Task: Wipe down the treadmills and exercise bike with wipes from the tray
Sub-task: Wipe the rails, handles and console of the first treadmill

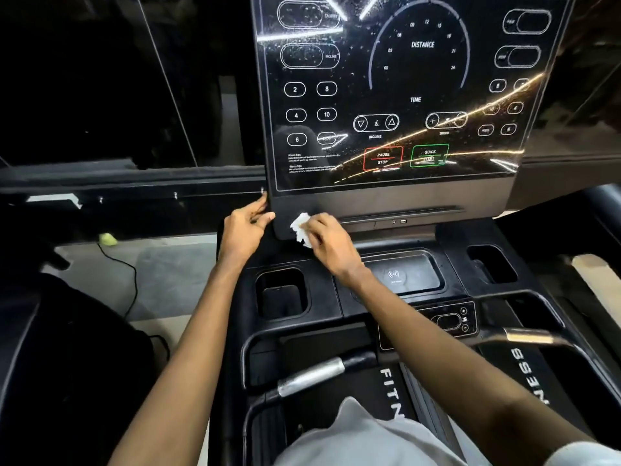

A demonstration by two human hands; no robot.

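I stand on a black treadmill and face its console panel [396,95], which shows DISTANCE, TIME and PAUSE/STOP markings. My right hand [331,242] presses a crumpled white wipe [300,227] against the matte strip just under the panel's lower left corner. My left hand [247,225] grips the left edge of the console at that same corner, thumb on the front face. The wipes tray is out of view.
Below the hands lie a cup holder [281,292], a wireless charging pad [401,275] and a second holder [491,264]. Silver-grip handlebars [312,376] cross in front of me. A black cable [126,280] runs over the floor at left, next to a dark window.
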